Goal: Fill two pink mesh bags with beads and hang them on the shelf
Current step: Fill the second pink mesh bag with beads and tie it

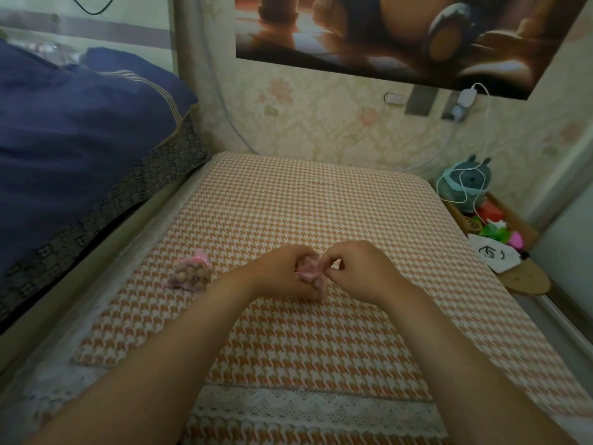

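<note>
Here, from the head camera: gripping a small pink mesh bag point(307, 272) in the left hand point(284, 273), fingers curled round it, just above the houndstooth tablecloth point(321, 203) at near centre. Pinching the bag's right end with the right hand point(364, 274), thumb and forefinger closed on the pink fabric, other fingers folded. Lying to the left, near the hands but apart, a second pink mesh bag point(187, 272) full of pale beads point(193, 279), top gathered. Further left, blue bedding point(73, 130); far right, a teal plush toy point(467, 183).

cloth point(305, 203) beyond hands bare | filled bag point(189, 274) left | bedding point(80, 130) far-left
</note>
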{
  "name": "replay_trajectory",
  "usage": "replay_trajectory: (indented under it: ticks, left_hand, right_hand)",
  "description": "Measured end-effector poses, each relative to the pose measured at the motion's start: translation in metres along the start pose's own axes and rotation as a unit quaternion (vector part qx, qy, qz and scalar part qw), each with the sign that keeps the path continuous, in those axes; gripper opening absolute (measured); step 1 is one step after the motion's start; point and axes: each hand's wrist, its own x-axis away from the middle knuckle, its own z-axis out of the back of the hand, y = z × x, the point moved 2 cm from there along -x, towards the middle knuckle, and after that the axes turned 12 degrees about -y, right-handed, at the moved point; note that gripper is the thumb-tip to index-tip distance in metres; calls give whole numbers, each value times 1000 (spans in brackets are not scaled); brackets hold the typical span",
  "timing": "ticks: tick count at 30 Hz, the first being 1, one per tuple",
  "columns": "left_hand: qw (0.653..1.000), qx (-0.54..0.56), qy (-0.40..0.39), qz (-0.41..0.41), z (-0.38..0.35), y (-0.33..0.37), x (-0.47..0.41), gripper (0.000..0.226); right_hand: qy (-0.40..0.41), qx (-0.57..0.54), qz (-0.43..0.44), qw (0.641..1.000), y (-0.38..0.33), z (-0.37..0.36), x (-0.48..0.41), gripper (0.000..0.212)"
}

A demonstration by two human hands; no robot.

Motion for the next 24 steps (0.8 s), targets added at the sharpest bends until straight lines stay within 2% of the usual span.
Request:
replay_trajectory:
  ticks: [2,4,9,15,20,24]
  left_hand:
    - [999,-17,40,-5,0,0,-3,40]
    - [997,-28,64,-10,1,-1,-6,32]
    - [994,-67,85,-18,0,-4,-10,29]
    - [997,-25,74,-28,-2,-4,-9,31]
    - [994,-37,93,-34,-1,-3,-10,17]
    - [996,-45,79,-20,0,-2,-11,27]
  right_hand:
    - [6,0,5,1000,1,-1,0,11]
    - [13,-1,10,1000,3,-1,0,11]
    - [-1,1,55,998,3,-7,-3,19]
    - [-25,70,20,997,1,-8,-6,20]
    - [7,20,26,999,1,-9,-5,19]
    - [0,14,27,1000,1,-10,-5,17]
